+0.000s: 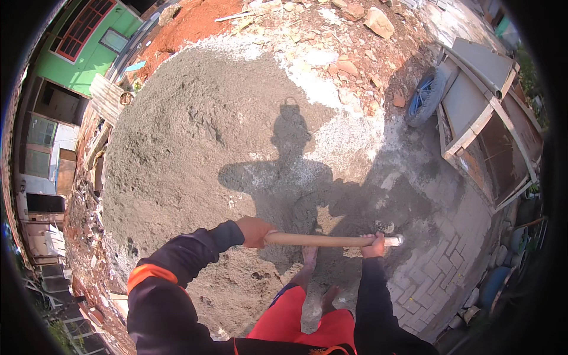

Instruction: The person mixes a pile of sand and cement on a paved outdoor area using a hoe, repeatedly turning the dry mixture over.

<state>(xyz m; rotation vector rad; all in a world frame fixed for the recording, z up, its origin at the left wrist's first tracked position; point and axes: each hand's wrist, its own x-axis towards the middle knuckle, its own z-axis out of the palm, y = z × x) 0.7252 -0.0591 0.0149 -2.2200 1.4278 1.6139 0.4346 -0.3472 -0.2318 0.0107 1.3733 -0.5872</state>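
Note:
A long wooden tool handle [319, 240] lies almost level across the front of my body. My left hand [255, 231] is wrapped round its left end. Near the right end my right hand [373, 246] grips it just beside a pale, shiny tip. What kind of tool it is, I cannot make out. Beneath and beyond the handle spreads a broad heap of grey mortar mix [171, 136], with my shadow across it. My bare feet stand at its near side.
A cart with a blue-rimmed wheel [423, 97] leans on its side at the right. Below it runs grey block paving [435, 272]. Broken stones [378, 22] and reddish soil [198, 21] lie at the far side. A green house [80, 59] stands far left.

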